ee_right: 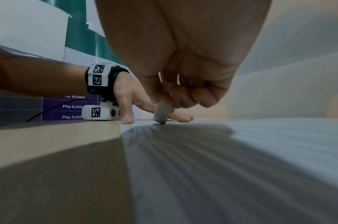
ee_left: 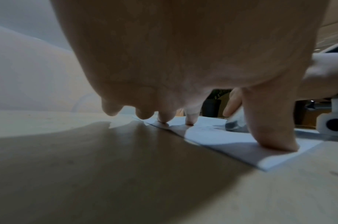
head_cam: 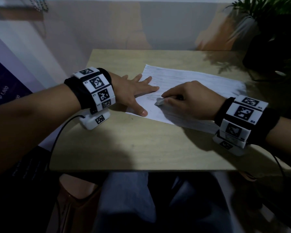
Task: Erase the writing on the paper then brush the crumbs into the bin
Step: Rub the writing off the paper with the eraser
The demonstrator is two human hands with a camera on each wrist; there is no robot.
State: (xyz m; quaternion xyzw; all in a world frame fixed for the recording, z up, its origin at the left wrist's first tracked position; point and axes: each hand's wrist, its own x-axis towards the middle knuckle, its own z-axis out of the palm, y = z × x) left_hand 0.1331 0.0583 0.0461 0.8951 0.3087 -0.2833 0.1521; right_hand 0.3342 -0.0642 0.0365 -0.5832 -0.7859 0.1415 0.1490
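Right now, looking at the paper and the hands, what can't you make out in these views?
- Bin: in no view.
- Writing on the paper: head view too dim and blurred to read.
- Crumbs: too small to see in any view.
- Eraser upper end: hidden inside the right hand.
- Left hand palm: the left wrist view shows it from below only.

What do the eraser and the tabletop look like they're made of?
Eraser: probably soft rubber or vinyl, matte whitish-grey, its rounded tip smudged dark. Tabletop: looks like pale wood-grain laminate or veneer, smooth with a faint sheen; real wood can't be ruled out.
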